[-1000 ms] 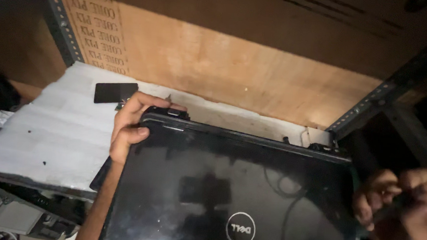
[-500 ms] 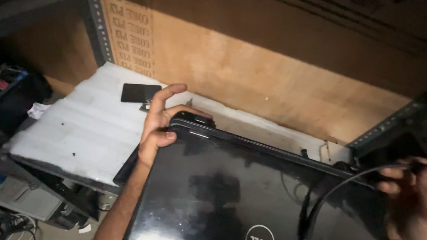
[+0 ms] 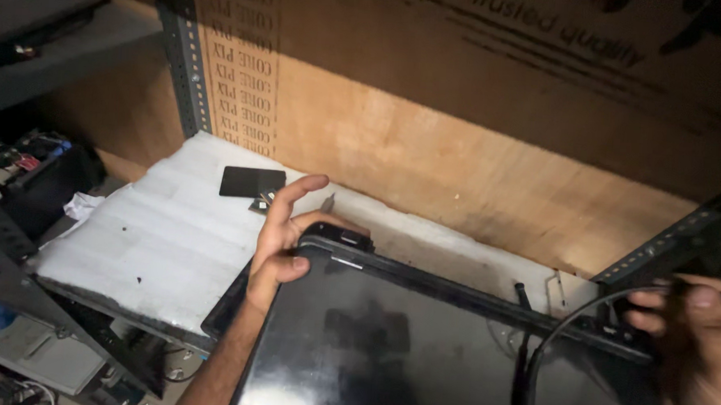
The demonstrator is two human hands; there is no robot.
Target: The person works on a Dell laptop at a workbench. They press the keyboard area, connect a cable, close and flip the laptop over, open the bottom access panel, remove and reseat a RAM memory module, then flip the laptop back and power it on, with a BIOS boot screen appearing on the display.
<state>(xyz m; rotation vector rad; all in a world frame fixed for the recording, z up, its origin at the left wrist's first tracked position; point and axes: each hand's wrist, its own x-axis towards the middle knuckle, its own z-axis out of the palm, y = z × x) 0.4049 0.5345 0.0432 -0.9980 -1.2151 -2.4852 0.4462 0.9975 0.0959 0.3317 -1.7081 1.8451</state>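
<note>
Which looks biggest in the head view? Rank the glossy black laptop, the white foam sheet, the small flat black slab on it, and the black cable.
1. Glossy black laptop, though it is nearest the camera and cut off.
2. White foam sheet, possibly comparable.
3. Black cable: long but thin, pinched in the right hand.
4. Small flat black slab.

Laptop (image 3: 419,345) lies on the foam sheet (image 3: 153,241); a small flat device (image 3: 251,182) sits behind-left, cardboard (image 3: 462,142) behind
</note>
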